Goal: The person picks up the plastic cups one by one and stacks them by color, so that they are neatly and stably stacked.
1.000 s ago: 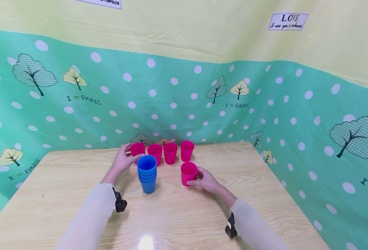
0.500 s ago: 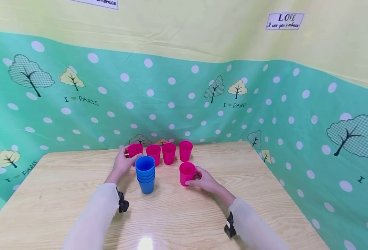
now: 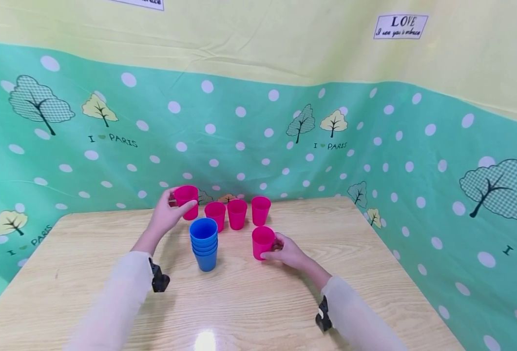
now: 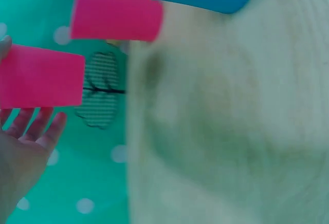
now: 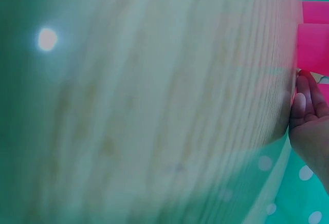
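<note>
Two hands are at work: the left hand (image 3: pixel 165 218) grasps a tapered hot-pink plastic cup (image 3: pixel 187 197), mouth upward, above the far side of the pale wood-grained table (image 3: pixel 240 302), while the right hand (image 3: pixel 290 252) grips a matching pink plastic cup (image 3: pixel 263 243) upright on the tabletop. A nested stack of blue plastic cups (image 3: pixel 205 251) stands between the two forearms, and behind it three more upright pink plastic cups (image 3: pixel 237 216) line up near the polka-dotted green cloth backdrop (image 3: pixel 224 105).
</note>
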Tool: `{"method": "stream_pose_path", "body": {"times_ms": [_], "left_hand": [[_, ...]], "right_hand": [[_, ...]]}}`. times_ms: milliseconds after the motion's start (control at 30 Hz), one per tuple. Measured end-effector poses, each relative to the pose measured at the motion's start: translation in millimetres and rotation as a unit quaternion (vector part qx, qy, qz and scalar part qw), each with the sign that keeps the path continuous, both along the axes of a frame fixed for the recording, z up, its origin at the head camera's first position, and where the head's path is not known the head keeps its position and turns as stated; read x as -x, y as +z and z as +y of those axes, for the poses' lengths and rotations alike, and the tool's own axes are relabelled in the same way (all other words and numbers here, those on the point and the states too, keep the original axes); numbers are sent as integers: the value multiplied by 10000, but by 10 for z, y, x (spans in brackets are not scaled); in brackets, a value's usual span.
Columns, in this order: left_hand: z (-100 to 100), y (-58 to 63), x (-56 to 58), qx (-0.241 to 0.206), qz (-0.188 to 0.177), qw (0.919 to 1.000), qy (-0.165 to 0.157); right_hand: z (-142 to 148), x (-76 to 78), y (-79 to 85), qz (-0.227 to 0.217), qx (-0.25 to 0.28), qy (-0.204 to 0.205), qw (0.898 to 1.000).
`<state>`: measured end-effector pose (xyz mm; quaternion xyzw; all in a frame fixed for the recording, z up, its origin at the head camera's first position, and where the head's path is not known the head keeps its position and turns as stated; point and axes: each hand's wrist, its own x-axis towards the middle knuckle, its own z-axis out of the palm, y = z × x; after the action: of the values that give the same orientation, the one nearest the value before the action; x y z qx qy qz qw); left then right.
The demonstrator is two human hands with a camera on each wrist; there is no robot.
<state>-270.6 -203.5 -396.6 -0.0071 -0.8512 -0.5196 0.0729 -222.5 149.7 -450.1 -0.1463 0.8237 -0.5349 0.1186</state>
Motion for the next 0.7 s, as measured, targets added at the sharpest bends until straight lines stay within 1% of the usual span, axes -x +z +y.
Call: {"method": "stream_pose_path", "body": {"times_ms": [167,267,400,533,700], "left_hand": [[47,255,-35,186,279,9993,-179],[88,398,-54,262,372,9987,-240],[163,586,-102,326,390,9981,-336],[253,750,-149,375,367,9978,-396],[371,897,-196,321,293,9979,-485]], "right_hand": [[2,1,7,3,-22,31,10000],[5,3,14,-24,1,56,10000],[9,8,17,-42,38,70,10000],[10,10,11,-43,30,80,10000],[8,7,8,-32,18,81,10000]]}}
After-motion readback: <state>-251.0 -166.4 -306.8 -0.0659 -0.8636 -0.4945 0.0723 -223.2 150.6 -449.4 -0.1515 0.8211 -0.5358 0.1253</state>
